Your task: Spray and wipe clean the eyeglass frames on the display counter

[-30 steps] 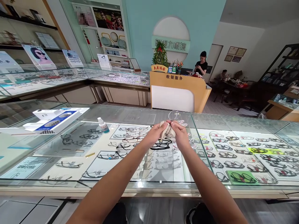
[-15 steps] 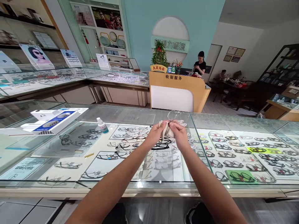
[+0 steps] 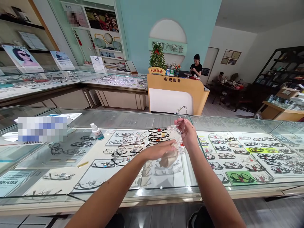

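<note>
My right hand (image 3: 188, 131) is closed on a pair of thin-framed eyeglasses (image 3: 182, 111), held upright above the glass display counter (image 3: 133, 120). One round lens sticks up above the fingers and the other shows beside them. Lower and to the left, my left hand (image 3: 159, 150) grips a beige cleaning cloth (image 3: 169, 157), which hangs down from the fingers. Cloth and eyeglasses are apart. Under the glass below my hands lie rows of eyeglasses, some with black frames (image 3: 158, 135).
A spray bottle (image 3: 97, 131) stands on the counter to the left, beyond it a white and blue box (image 3: 42, 129), partly blurred. More frames fill the case on the right, one on a green card (image 3: 241, 178). Behind a wooden cashier desk (image 3: 174, 83) stands a person (image 3: 196, 67).
My hands have parted. The left has drawn the cloth down and away from the eyeglasses, while the right has lifted them, turned upright. The view has shifted slightly.
</note>
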Demonstrator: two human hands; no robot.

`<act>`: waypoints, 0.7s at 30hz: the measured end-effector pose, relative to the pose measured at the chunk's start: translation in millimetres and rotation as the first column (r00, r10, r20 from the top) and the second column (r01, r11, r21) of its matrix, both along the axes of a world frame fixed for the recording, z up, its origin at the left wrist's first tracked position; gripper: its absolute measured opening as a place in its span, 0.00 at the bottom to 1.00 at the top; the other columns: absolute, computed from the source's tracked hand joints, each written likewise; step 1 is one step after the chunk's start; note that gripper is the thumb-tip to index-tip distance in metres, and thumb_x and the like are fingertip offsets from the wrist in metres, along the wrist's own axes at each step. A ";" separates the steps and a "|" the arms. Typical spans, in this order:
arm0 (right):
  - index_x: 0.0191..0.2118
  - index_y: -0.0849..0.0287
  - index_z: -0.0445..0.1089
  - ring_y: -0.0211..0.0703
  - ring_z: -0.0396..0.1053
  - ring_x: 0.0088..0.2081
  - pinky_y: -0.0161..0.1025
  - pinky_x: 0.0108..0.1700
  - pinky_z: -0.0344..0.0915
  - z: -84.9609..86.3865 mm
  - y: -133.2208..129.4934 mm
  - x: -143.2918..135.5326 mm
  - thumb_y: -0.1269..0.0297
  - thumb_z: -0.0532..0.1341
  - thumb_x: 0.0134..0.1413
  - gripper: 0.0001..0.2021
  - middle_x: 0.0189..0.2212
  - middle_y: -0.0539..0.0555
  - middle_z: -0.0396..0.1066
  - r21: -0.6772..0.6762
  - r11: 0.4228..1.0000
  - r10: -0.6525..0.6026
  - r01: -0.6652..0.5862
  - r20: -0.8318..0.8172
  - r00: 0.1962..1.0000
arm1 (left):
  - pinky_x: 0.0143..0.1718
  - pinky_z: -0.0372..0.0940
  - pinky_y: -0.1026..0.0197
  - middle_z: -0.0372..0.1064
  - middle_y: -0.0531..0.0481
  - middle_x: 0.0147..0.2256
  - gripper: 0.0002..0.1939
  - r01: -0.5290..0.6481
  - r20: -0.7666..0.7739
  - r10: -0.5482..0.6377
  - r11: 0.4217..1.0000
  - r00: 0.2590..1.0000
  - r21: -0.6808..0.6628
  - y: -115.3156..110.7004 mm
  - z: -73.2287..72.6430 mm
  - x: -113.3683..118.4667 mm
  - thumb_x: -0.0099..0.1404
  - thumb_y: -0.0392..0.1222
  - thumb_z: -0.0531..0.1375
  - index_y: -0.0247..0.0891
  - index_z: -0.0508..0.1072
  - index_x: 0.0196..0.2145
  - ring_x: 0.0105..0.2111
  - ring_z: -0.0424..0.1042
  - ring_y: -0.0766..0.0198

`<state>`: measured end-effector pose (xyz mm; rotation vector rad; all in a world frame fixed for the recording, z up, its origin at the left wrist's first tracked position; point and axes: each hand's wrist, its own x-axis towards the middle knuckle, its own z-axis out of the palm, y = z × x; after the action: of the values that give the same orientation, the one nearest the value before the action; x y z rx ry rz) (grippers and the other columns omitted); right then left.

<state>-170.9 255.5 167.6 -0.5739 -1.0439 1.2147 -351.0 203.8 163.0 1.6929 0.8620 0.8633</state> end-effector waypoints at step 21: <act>0.23 0.52 0.75 0.49 0.69 0.35 0.45 0.46 0.64 9.5 -9.7 5.7 0.57 0.58 0.58 0.15 0.24 0.52 0.75 0.105 0.989 -0.135 0.102 0.382 0.914 | 0.36 0.59 0.59 0.69 0.52 0.29 0.14 -0.331 -0.072 0.446 0.753 0.892 0.569 7.9 -4.9 0.3 0.71 0.53 0.62 0.41 0.75 0.33 0.30 0.66 0.61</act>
<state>-165.3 245.8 177.1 -0.8239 -1.3657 0.9647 -350.7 211.7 158.2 2.1625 1.2257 1.3351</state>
